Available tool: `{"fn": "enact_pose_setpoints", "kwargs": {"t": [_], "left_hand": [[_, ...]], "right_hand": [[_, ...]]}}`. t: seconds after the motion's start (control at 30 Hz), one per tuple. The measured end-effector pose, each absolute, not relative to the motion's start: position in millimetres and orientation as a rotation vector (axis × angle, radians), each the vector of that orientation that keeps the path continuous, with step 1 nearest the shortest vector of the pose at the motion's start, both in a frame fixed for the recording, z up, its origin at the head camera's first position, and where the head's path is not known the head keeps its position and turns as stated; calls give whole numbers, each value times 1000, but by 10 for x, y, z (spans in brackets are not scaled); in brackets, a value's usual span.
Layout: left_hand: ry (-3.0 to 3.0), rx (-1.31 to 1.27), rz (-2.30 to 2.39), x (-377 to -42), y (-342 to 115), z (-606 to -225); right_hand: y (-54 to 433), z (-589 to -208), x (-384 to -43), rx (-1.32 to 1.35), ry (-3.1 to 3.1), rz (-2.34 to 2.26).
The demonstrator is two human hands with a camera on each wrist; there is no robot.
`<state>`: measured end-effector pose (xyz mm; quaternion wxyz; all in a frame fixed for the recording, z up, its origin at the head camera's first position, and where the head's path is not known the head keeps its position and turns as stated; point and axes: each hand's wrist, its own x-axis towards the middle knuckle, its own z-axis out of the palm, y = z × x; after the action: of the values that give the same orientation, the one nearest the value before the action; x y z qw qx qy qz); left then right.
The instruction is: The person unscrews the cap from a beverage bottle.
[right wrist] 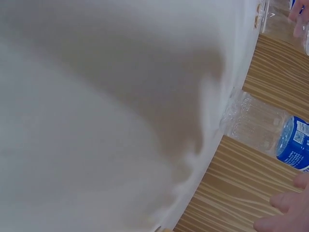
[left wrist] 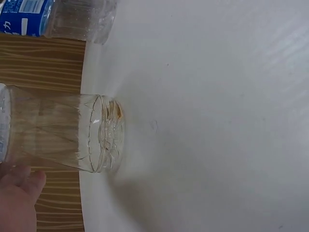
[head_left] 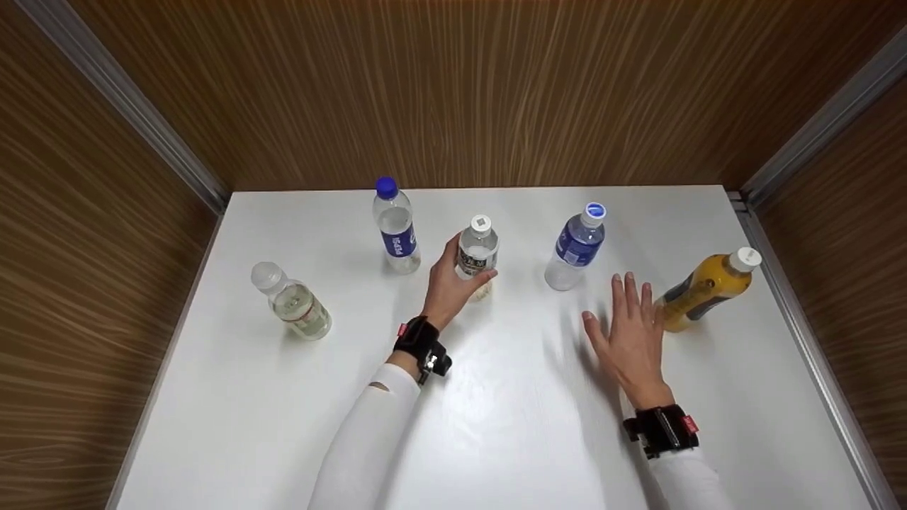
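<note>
In the head view my left hand (head_left: 448,287) grips a clear bottle (head_left: 479,244) with a white cap and a dark label, thumb on its near right side. That same bottle's see-through lower part (left wrist: 58,130) shows in the left wrist view, with brownish liquid tint near its base. My right hand (head_left: 634,340) is spread with fingers straight, holding nothing. Its outer edge is close beside a yellow drink bottle (head_left: 711,287) with a white cap. A blue-labelled clear bottle (head_left: 577,244) stands just beyond the right thumb, also seen in the right wrist view (right wrist: 256,121).
A Pepsi bottle (head_left: 397,230) with a blue cap stands to the left of the held bottle. Farther left is a bottle of pale liquid (head_left: 299,308) with a clear cap. All stand on a white table (head_left: 496,439), bounded by wood-grain panels (head_left: 482,92) at the back and sides.
</note>
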<state>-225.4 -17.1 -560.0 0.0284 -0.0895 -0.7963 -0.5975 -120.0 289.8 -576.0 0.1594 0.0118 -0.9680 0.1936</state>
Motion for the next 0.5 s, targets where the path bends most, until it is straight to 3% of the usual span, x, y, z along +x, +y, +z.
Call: {"fn": "enact_pose_setpoints", "kwargs": {"t": [0.5], "left_hand": [[-2433, -379, -1770, -2144, -234, -5536]], "right_hand": [[2919, -5724, -1190, 23, -2739, 591]]}}
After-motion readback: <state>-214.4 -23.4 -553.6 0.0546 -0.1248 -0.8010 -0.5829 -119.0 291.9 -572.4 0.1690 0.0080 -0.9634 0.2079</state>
